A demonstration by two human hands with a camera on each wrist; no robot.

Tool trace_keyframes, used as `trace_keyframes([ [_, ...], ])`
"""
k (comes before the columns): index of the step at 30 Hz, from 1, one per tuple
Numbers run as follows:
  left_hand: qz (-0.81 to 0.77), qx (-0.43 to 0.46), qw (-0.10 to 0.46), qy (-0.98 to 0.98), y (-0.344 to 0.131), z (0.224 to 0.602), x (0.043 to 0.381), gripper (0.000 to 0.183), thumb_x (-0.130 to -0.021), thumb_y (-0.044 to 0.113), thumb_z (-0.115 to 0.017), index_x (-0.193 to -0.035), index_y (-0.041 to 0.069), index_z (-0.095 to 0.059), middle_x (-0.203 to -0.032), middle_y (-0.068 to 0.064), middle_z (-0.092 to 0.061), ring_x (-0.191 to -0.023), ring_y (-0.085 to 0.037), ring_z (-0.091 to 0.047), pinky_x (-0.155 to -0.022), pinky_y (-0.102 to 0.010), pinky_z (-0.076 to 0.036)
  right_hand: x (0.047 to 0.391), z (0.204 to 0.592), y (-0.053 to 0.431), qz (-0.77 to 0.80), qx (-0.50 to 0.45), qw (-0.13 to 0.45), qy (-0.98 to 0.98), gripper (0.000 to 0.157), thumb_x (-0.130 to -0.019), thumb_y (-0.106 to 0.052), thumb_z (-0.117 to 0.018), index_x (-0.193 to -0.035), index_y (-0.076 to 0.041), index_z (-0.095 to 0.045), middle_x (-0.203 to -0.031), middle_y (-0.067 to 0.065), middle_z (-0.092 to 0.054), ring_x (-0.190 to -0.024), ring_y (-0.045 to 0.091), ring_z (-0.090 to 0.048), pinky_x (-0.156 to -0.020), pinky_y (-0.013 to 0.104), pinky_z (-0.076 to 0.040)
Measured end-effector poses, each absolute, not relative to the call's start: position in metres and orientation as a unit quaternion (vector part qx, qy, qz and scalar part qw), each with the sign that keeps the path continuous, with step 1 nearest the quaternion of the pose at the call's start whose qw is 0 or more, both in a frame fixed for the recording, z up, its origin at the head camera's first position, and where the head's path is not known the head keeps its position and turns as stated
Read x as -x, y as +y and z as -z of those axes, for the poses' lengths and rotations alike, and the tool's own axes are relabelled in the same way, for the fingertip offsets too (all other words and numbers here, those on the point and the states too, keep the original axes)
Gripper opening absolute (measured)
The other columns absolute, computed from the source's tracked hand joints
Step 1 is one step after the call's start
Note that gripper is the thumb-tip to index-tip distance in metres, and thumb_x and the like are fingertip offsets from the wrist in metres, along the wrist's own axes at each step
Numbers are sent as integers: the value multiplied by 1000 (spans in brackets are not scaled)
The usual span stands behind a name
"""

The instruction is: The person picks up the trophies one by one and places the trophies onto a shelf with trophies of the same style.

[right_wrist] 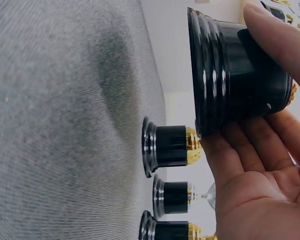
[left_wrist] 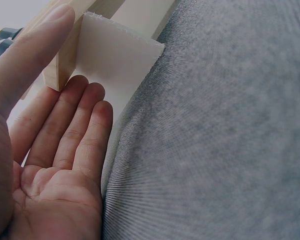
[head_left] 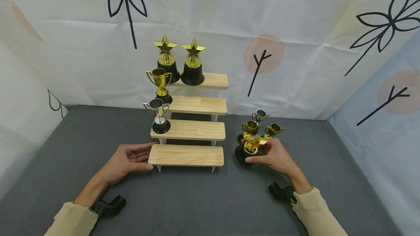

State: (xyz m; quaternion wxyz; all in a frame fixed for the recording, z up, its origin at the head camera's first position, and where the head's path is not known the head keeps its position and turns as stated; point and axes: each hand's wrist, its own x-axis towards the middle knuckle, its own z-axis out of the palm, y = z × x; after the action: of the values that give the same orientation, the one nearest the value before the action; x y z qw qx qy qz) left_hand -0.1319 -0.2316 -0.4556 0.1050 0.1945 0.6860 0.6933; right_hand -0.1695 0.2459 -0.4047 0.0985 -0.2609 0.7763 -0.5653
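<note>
Sleeves point(head_left: 73, 219) lie nearest — three small cups point(head_left: 251, 126) crowd the held trophy point(head_left: 251, 147).

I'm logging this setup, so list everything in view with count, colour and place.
Backdrop: 1, mostly white, upper view
Table: 1, grey, before backdrop
Stepped stand: 1, pale wood, on table
Star trophies: 2, gold and black, top step
Upper cup: 1, gold, second step down, left
Lower cup: 1, silver, third step down, left
Held trophy: 1, gold and black, right of stand
Gold table cups: 2, gold, behind held trophy
Silver table cup: 1, silver, behind those
Wrist devices: 2, black, one per wrist
Sleeves: 2, cream, one per arm
Left hand: 1, bare, lowest step's left end
Right hand: 1, bare, around held trophy's base
</note>
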Motion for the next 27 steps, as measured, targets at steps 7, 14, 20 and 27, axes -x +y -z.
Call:
trace_keyframes([
  [7, -694, -200, 103, 684, -232, 454, 132, 71, -82, -13, -77, -142, -21, -41, -140, -9, -59, -122, -15, -62, -99, -32, -55, 166, 397, 245, 564, 258, 85, 779, 55, -79, 4, -85, -130, 8, -64, -130, 30, -62, -123, 23, -62, -102, 24, -53],
  [14, -691, -199, 100, 688, -231, 452, 130, 70, -82, -12, -77, -141, -22, -41, -142, -15, -58, -122, -14, -62, -99, -30, -54, 163, 388, 248, 561, 235, 64, 792, 54, -79, 3, -85, -129, 8, -65, -131, 22, -65, -122, 14, -62, -103, 22, -51],
  [20, -691, -194, 106, 688, -230, 450, 130, 71, -82, -12, -78, -141, -23, -40, -143, -29, -51, -121, -14, -62, -99, -30, -54, 160, 381, 249, 556, 239, 51, 795, 55, -79, 5, -84, -129, 12, -62, -131, 28, -62, -119, 12, -63, -101, 21, -52],
  [27, -690, -199, 103, 688, -230, 451, 130, 70, -82, -12, -77, -142, -22, -41, -144, -26, -51, -122, -14, -62, -99, -30, -54, 157, 376, 248, 561, 245, 43, 790, 54, -79, 7, -83, -128, 13, -62, -129, 29, -63, -118, 13, -64, -100, 23, -53],
])
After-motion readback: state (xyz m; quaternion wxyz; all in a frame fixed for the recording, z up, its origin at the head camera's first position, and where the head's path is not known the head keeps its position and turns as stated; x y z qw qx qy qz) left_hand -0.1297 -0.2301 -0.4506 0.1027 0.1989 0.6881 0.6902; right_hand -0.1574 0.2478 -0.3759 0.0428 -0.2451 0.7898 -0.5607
